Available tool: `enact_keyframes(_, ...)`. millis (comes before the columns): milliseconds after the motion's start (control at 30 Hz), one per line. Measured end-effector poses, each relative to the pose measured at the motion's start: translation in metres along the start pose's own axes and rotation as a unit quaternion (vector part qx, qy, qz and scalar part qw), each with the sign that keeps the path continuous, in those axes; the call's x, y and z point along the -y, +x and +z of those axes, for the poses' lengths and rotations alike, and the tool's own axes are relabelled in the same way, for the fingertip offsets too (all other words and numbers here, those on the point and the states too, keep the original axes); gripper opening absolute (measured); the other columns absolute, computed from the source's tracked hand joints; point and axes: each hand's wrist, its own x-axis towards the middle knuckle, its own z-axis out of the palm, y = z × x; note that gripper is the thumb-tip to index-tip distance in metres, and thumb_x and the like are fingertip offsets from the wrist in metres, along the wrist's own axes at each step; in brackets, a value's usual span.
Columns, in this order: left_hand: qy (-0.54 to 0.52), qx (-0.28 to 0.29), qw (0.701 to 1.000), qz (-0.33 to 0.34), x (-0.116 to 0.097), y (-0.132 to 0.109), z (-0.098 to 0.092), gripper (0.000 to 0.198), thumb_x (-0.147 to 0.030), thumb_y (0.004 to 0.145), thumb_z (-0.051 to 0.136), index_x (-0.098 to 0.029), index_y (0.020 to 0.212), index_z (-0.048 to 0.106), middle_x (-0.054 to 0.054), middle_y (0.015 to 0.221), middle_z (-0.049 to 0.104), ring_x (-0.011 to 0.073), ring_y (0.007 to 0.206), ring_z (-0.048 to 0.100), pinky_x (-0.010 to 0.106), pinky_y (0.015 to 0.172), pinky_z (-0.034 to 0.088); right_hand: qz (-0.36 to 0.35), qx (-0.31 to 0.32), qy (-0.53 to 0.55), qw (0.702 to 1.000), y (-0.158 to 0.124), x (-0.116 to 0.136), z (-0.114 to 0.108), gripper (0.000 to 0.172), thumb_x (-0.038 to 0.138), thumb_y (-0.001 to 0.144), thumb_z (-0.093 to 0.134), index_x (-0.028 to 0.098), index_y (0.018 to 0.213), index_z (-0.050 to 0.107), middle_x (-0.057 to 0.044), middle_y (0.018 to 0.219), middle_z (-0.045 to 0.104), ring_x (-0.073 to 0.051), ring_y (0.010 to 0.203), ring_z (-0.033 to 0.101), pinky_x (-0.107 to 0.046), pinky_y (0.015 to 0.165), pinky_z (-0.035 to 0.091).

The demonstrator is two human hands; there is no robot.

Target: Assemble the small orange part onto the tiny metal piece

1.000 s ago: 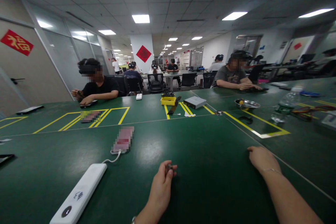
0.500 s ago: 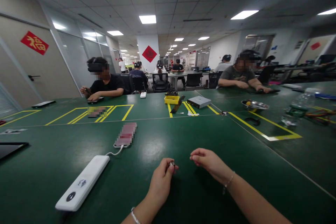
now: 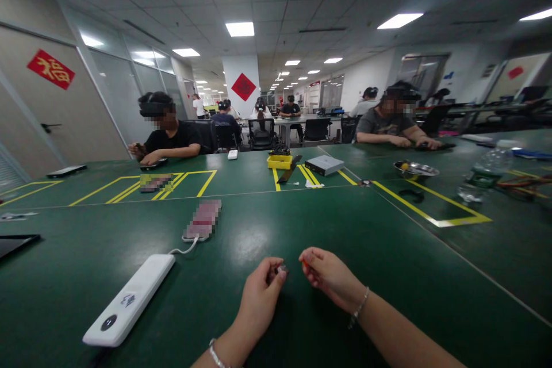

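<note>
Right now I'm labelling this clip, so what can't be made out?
All in the head view:
- Small shiny item in the left hand: too small, partly covered by fingers.
- Orange item in the right hand: mostly hidden by fingers.
- Phone: screen blurred by pixelation.
- Dark flat object: cut off by the left edge.

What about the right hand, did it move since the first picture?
Yes: judged against the yellow tape corner at right, the right hand went left, towards the left hand.
</note>
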Motion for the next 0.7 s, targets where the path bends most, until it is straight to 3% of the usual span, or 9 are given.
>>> enact_keyframes(167, 0.018, -0.024, 0.999, 0.015, 0.0000, 0.0008, -0.0008, 0.011, -0.021, 0.069, 0.047, -0.018, 0.077, 0.055, -0.002, 0.068, 0.055, 0.0120, 0.063, 0.050, 0.023, 0.061, 0.038, 0.007, 0.035, 0.035, 0.999, -0.0008, 0.0012, 0.0009, 0.020, 0.028, 0.065, 0.059, 0.014, 0.077, 0.053, 0.001, 0.064, 0.054, -0.006, 0.054, 0.047, -0.020, 0.053, 0.036)
enact_keyframes(367, 0.017, -0.016, 1.000, 0.006, -0.0043, 0.0009, -0.0003, 0.015, -0.024, 0.070, 0.047, -0.018, 0.081, 0.056, -0.001, 0.070, 0.057, 0.0125, 0.064, 0.051, 0.023, 0.061, 0.039, -0.015, -0.020, -0.007, 1.000, 0.0007, 0.0010, 0.0033, 0.016, 0.028, 0.067, 0.055, 0.016, 0.076, 0.053, 0.001, 0.061, 0.055, -0.007, 0.052, 0.047, -0.022, 0.051, 0.036)
enact_keyframes(533, 0.007, 0.026, 1.000, 0.014, -0.0067, -0.0007, -0.0002, 0.025, -0.032, 0.078, 0.037, -0.018, 0.084, 0.057, 0.000, 0.067, 0.059, 0.0127, 0.063, 0.053, 0.023, 0.061, 0.040, -0.019, -0.036, 0.006, 0.999, -0.0004, -0.0004, 0.0045, 0.019, 0.029, 0.062, 0.059, 0.015, 0.075, 0.056, -0.001, 0.067, 0.059, -0.008, 0.056, 0.049, -0.023, 0.057, 0.039)
enact_keyframes(700, 0.062, 0.002, 0.997, 0.054, -0.0069, -0.0018, -0.0016, 0.023, -0.031, 0.078, 0.040, -0.020, 0.086, 0.059, 0.002, 0.079, 0.062, 0.0143, 0.072, 0.054, 0.025, 0.065, 0.042, -0.028, -0.043, 0.037, 0.998, -0.0011, -0.0055, 0.0090, 0.026, 0.026, 0.058, 0.065, 0.015, 0.080, 0.056, -0.001, 0.070, 0.059, -0.008, 0.057, 0.050, -0.024, 0.059, 0.040)
